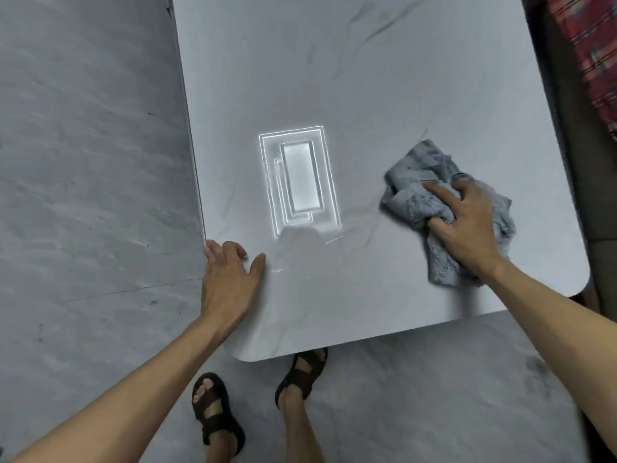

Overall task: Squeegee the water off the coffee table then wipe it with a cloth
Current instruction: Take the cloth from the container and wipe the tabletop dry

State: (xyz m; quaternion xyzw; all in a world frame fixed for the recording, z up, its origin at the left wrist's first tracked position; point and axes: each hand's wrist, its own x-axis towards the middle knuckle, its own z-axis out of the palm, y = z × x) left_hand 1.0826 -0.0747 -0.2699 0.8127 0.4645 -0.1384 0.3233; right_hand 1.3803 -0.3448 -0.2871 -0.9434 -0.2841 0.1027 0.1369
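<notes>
The coffee table [334, 78] has a glossy white marble-look top that fills the middle of the head view. A crumpled grey-blue cloth [417, 182] lies on its right part. My right hand [467, 225] presses down on the cloth, with the fingers curled into its folds. My left hand [227, 282] rests on the table's left edge near the front corner, fingers relaxed and holding nothing. No squeegee is in view. A ceiling light is reflected in the tabletop as a bright rectangle [300, 178].
Grey marble-pattern floor [83, 162] surrounds the table on the left and in front. My feet in dark sandals [217, 409] stand just below the table's front edge. A dark sofa with a red patterned fabric [587, 45] borders the table on the right.
</notes>
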